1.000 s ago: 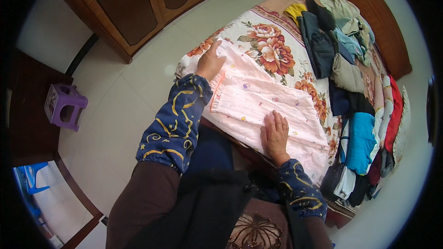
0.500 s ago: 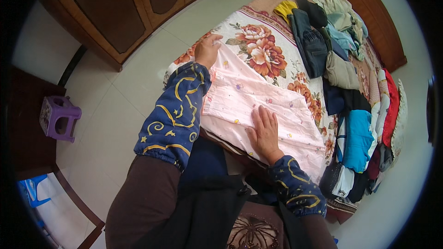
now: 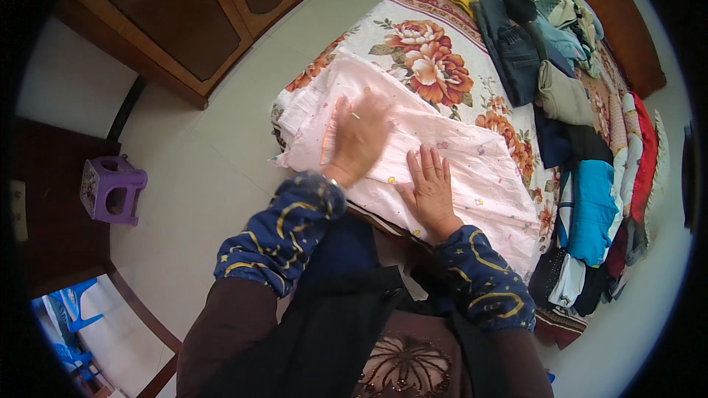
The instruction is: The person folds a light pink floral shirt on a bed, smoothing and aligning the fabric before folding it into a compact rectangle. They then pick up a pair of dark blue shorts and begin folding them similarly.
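Note:
A pale pink garment (image 3: 472,177) with small printed figures lies spread along the near edge of the bed. My right hand (image 3: 429,193) rests flat on its middle, palm down and fingers apart. Over the garment's left part is my left hand (image 3: 361,136), with a ring showing. Its fingers are smeared by motion, so I cannot tell whether they grip the cloth. An orange-pink strip of trim shows beside that hand. Blue patterned sleeve covers reach down to both wrists.
The bed has a flowered cover (image 3: 413,37). Folded jeans (image 3: 509,51), a blue folded garment (image 3: 592,214) and several other clothes lie along its right side. A wooden wardrobe (image 3: 162,15) stands at the far left, and a purple stool (image 3: 114,188) on the tiled floor.
My left hand has moved right and nearer, off the garment's far left corner and onto its left part. That end now lies spread farther left. The right hand stays flat on the cloth.

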`<state>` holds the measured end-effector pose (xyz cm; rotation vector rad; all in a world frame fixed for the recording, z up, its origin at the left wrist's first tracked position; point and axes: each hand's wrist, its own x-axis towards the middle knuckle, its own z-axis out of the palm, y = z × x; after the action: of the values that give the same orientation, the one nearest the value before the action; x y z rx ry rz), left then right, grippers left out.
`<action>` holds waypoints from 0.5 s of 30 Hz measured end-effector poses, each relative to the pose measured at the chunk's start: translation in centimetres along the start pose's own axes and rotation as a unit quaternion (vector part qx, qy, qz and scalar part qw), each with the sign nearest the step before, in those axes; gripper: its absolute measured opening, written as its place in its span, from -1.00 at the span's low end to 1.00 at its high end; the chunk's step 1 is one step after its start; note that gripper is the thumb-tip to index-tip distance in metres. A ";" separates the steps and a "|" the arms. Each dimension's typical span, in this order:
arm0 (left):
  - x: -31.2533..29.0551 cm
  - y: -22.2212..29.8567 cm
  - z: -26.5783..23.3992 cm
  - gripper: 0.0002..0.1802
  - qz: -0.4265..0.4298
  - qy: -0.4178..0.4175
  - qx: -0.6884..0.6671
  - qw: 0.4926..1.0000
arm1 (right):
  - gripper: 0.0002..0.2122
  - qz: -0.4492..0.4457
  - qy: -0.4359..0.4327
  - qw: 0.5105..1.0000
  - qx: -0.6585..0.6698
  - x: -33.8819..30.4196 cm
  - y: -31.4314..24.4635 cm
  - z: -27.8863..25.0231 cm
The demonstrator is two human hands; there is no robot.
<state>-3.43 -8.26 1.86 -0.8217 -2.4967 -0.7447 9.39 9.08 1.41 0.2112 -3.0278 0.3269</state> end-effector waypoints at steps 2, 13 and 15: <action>-2.2 0.7 0.4 -0.49 0.035 -0.123 0.019 0.992 | -0.38 -0.032 -0.038 0.998 0.041 0.6 -0.1 -0.9; -1.9 -6.5 -0.8 -0.44 -0.021 -0.228 0.187 0.955 | -0.44 0.076 -0.043 0.996 -0.030 -6.7 6.0 -1.9; -2.5 -7.7 -2.5 -0.44 -0.036 -0.245 0.205 0.947 | -0.43 0.107 -0.041 0.992 -0.049 -8.5 7.2 -2.0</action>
<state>-5.93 -16.09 -0.27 -0.8353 -2.9772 -0.0130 16.91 17.53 0.99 -0.1120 -3.1426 0.1878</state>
